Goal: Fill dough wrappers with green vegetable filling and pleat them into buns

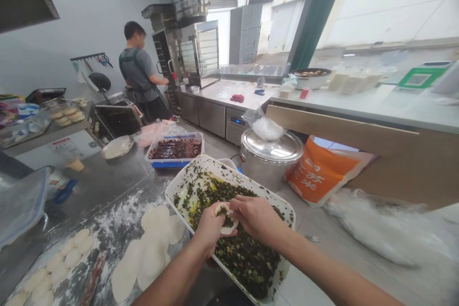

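My left hand [209, 229] cups a round dough wrapper [227, 215] with dark green filling in it, held above a white rectangular tray [186, 174] full of chopped green filling [244, 253]. My right hand [256, 217] pinches the wrapper's right edge, fingers closed on the dough. To the left, several flat rolled wrappers [152, 244] lie on the floured steel counter [107, 186]. Small dough balls [60, 263] sit in rows at the lower left.
A tray of dark red filling [175, 148] stands behind the white tray. A lidded steel pot [270, 153] and an orange bag [319, 172] are at right. Another person [141, 74] stands at the far counter. A metal plate [117, 147] lies at back left.
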Demonstrator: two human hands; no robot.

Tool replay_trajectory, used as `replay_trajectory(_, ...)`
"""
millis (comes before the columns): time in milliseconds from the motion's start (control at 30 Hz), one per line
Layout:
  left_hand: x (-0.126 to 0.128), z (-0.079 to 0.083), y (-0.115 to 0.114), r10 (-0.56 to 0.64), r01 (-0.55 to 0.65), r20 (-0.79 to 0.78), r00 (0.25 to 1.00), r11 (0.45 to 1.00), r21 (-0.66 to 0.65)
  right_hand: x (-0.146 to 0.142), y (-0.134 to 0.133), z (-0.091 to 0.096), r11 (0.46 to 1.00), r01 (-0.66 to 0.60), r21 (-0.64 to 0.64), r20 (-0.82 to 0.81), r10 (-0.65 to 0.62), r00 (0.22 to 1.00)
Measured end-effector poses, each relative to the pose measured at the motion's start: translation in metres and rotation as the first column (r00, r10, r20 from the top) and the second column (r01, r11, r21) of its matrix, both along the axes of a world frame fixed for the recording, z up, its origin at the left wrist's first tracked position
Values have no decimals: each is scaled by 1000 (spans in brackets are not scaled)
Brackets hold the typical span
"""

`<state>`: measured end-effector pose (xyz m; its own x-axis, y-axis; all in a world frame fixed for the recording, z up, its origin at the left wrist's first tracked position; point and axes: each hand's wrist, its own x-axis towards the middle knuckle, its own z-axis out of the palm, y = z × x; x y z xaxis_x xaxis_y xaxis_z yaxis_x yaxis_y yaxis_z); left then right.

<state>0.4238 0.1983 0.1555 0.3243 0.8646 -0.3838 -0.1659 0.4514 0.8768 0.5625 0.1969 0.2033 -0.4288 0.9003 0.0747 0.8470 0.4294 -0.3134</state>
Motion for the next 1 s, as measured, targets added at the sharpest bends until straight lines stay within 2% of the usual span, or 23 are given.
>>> replay_trajectory(167,1,-3,0,-107,119,-124,987,989,92,-3,2,2,998,40,-46,37,-39,999)
replay_trajectory(300,-1,-3,3,-149,159,-165,975,986,49,-5,2,1,996,26,-80,33,-23,999)
replay_trajectory(367,-3,0,5,-122,120,-112,986,993,-20,-4,2,1,996,49,-68,6,-49,999)
replay_trajectory(467,-7,10,7,-41,51,82,996,990,-129,-2,3,3,993,96,-63,-62,-100,993)
replay_trajectory(567,-8,15,5,-31,55,212,977,992,-110,1,4,4,992,83,-99,-134,-96,986)
replay_trajectory(700,-6,11,2,-26,29,83,996,999,-35,0,5,0,995,9,-95,-162,-25,987)
replay_trajectory(833,-5,6,6,-36,38,-43,998,999,38,-3,5,-4,999,30,-16,-18,-30,999)
replay_trajectory(933,-3,5,8,83,-78,-54,995,994,80,-2,4,-4,998,54,34,-2,-54,999)
replay_trajectory(1000,-1,6,5,164,-164,3,986,984,70,-1,4,-4,994,108,30,-49,-106,993)
